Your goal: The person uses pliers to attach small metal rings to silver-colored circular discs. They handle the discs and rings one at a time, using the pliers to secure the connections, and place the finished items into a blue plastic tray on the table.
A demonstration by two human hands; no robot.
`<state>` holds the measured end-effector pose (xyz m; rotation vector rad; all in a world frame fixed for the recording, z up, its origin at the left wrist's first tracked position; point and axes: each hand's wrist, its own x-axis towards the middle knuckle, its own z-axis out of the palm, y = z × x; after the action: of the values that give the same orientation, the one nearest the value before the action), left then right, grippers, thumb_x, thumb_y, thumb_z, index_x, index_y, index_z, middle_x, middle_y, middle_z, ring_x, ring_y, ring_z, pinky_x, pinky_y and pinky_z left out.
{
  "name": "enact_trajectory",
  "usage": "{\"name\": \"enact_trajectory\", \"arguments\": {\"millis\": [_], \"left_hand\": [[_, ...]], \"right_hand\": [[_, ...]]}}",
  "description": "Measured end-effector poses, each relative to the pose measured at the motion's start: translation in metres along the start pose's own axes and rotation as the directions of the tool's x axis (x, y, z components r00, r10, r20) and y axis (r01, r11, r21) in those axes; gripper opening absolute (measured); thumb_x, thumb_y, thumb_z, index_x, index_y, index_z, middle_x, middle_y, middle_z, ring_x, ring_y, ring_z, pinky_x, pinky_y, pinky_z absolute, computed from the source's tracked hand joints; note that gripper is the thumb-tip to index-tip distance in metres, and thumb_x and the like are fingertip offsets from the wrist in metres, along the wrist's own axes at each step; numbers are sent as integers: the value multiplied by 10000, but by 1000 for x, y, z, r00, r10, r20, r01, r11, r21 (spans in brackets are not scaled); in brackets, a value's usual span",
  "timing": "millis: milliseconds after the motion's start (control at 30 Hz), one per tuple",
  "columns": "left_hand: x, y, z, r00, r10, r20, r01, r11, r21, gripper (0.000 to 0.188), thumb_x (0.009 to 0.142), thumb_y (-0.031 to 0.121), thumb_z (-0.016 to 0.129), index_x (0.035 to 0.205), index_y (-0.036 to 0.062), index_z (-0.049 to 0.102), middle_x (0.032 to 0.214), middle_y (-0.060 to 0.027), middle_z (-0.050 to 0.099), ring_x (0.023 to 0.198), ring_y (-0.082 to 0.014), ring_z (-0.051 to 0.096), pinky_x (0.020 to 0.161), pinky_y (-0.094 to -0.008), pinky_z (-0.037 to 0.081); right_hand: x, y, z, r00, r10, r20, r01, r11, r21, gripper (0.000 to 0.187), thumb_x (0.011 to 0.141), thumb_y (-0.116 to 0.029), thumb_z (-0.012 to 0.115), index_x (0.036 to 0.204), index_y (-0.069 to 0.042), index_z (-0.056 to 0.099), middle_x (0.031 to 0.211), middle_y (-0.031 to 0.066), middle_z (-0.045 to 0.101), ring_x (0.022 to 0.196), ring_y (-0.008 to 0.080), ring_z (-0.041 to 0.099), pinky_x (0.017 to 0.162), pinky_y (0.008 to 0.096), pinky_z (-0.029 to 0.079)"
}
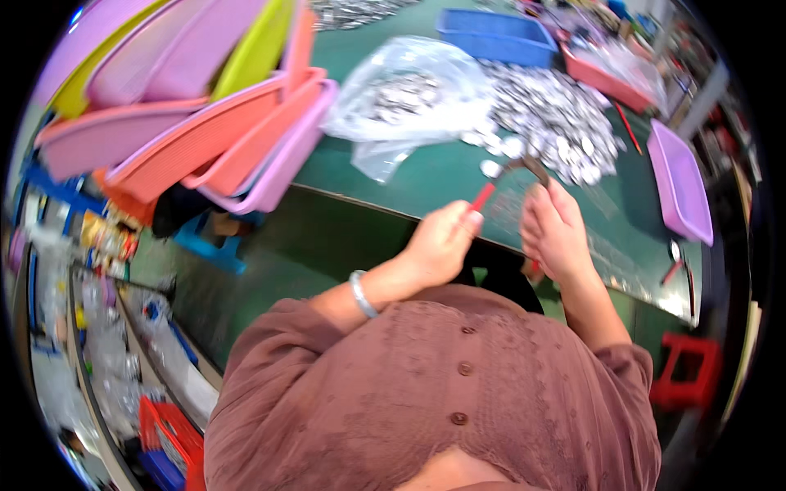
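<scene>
A red-handled tool with a dark curved metal head [526, 164], apparently pliers, is held up at the table's near edge. My left hand [446, 237] is closed round one red handle, with a pale bangle on that wrist. The fingers of my right hand [555, 225] are closed on the other side, and a bit of red shows below them. My grip hides much of the right side. Just beyond the head lies a heap of small, round, silvery pieces [565, 123] on the green table [393, 195]. Beside the heap, a clear plastic bag [360, 114] contains similar pieces.
Pink, orange and yellow-green baskets [237, 123] are stacked at the left. A blue tray [495, 37] stands behind the heap, with a purple tray [681, 180] at the right. Below are a blue stool [214, 245] and a red stool [686, 370]. Shelves [131, 327] line the lower left.
</scene>
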<state>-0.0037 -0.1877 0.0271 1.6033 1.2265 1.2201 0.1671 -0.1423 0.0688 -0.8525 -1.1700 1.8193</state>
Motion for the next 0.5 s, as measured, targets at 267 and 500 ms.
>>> {"name": "enact_trajectory", "arguments": {"millis": [267,500], "left_hand": [[27,6,16,960,-153,236,215,940,-265,271,930,294,389,787,75,458,577,52,358,476,-36,299,423,-180,247],[47,13,25,910,-247,332,372,840,-394,302,940,313,341,848,56,470,553,31,354,441,-44,274,406,-182,247]], "right_hand": [[4,-6,-34,998,-58,4,58,998,-8,226,927,-263,401,772,-100,376,551,-37,312,412,35,247,344,185,194],[14,3,-53,999,-24,28,23,999,42,175,927,-254,399,842,-103,423,569,-78,308,434,9,240,365,175,203]]}}
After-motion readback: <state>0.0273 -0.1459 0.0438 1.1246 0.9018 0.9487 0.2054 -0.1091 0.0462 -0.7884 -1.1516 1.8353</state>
